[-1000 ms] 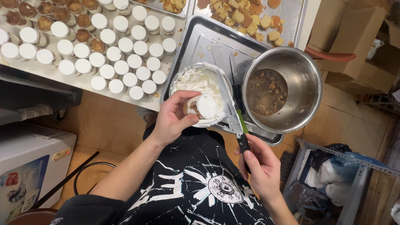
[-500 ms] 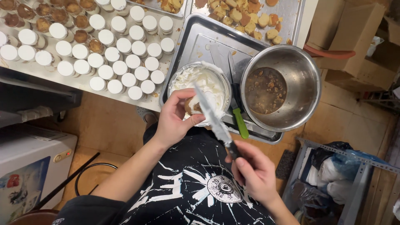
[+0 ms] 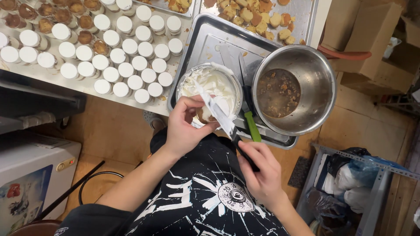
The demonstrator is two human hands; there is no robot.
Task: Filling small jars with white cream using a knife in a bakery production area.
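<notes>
Dozens of round white-lidded jars (image 3: pixel 124 46) in rows on the counter (image 3: pixel 52 78). Left hand (image 3: pixel 186 129) closed around a small cake (image 3: pixel 204 114); right hand (image 3: pixel 262 172) gripping a cream-smeared knife (image 3: pixel 218 113). Brown cardboard boxes (image 3: pixel 372 30) far right.

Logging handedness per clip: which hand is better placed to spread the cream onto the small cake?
Right hand, probably: it grips the black-handled knife, its cream-smeared blade lying across the small round cake that the left hand holds over the cream bowl.
</notes>
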